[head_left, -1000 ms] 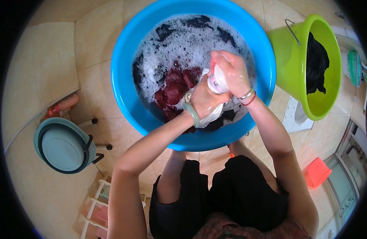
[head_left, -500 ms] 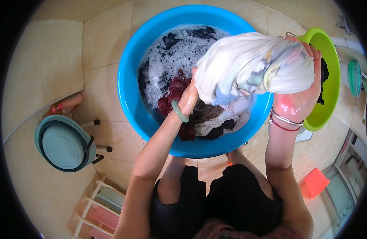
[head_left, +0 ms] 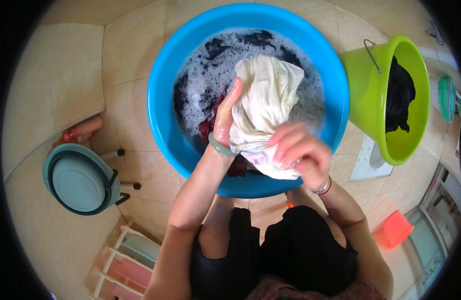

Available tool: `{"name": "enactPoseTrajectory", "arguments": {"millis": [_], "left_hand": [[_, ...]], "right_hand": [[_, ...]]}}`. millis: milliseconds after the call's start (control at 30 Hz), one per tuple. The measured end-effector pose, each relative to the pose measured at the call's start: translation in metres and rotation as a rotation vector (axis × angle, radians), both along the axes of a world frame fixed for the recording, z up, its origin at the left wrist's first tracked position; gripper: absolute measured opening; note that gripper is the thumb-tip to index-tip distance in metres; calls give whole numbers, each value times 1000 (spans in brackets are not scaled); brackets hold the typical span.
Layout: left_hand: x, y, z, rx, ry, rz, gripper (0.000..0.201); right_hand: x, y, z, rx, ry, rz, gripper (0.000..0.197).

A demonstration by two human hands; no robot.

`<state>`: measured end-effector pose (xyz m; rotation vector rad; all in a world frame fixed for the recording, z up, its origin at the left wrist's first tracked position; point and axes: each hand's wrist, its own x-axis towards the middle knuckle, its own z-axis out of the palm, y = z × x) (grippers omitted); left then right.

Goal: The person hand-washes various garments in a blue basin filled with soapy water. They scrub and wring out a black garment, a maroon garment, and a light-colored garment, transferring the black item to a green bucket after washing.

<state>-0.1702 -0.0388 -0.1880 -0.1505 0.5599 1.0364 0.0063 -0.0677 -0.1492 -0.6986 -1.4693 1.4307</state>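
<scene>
A wet white cloth garment (head_left: 265, 95) with faint coloured print at its lower end is bunched up between my hands. It hangs over a large blue basin (head_left: 160, 95) of foamy water (head_left: 200, 75). My left hand (head_left: 224, 122), with a pale green bangle at the wrist, presses against the cloth's left side, thumb pointing up; its other fingers are hidden behind the cloth. Slightly blurred, my right hand (head_left: 306, 155) grips the lower right part with curled fingers. Dark red cloth (head_left: 208, 126) and dark pieces of clothing (head_left: 215, 48) lie in the suds.
A lime green bucket (head_left: 363, 90) stands tilted right of the basin, black cloth (head_left: 400, 95) inside it. At the left are a grey-green folding tub (head_left: 79, 185) and a white rack (head_left: 110, 265). An orange-red bin (head_left: 394, 229) stands at the lower right, on the tiled floor (head_left: 135, 120).
My right hand has come down and left from near the bucket to the basin's near side. The white garment has moved left and is bunched smaller, now more upright.
</scene>
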Motion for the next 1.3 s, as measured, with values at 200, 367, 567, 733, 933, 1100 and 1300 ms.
{"name": "enactPoseTrajectory", "arguments": {"millis": [200, 367, 567, 733, 933, 1100, 1300], "left_hand": [[4, -19, -6, -104, -228, -1, 59], [45, -20, -5, -134, 47, -165, 63], [43, -19, 18, -66, 123, 2, 71], [42, -23, 13, 318, 422, -127, 83], [23, -20, 9, 38, 153, -288, 56], [23, -34, 19, -130, -287, -389, 66], [25, -30, 38, -203, -257, -332, 66]], "right_hand": [[2, 31, -52, -606, 168, -281, 84], [-11, 53, -49, -868, 720, 25, 63], [-5, 61, -50, -512, -108, -387, 35], [-13, 65, -34, -102, -549, -234, 41], [3, 73, -44, -485, 33, 103, 86], [11, 74, -64, -626, 504, 257, 96], [16, 79, -45, -576, 493, 413, 58]]}}
